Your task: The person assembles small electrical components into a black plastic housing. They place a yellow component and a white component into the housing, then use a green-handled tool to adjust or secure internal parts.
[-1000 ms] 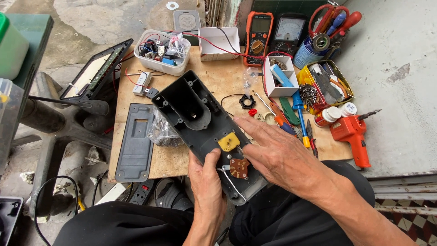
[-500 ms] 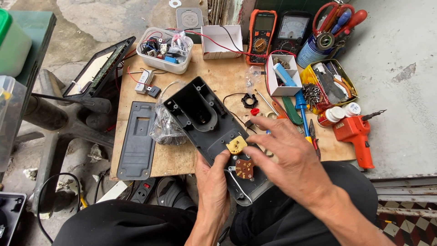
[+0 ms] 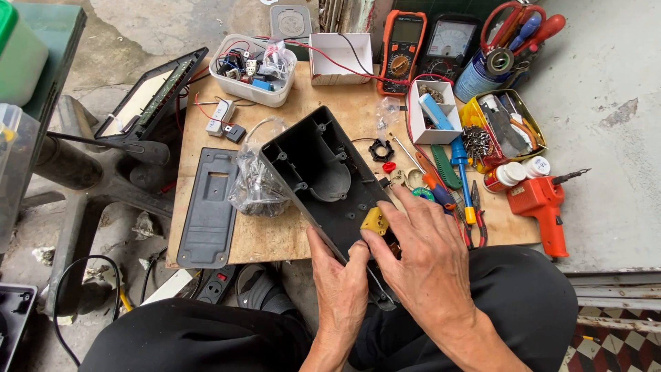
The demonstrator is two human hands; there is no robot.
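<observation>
Just below the centre of the frame, both hands work on the near end of a black plastic housing (image 3: 323, 176) that lies open-side up and slanting across the wooden board (image 3: 275, 238). The left hand (image 3: 341, 293) grips its lower edge, fingers curled closed around it. The right hand (image 3: 423, 258) lies spread over the end, its thumb on a small yellow component (image 3: 375, 220) inside. This looks like seating that part; the next move calls for precise fingertip pressure while the housing stays braced.

Orange soldering gun (image 3: 540, 203), 2 multimeters (image 3: 401, 49) (side by side), grey cover plate (image 3: 208, 207)
</observation>
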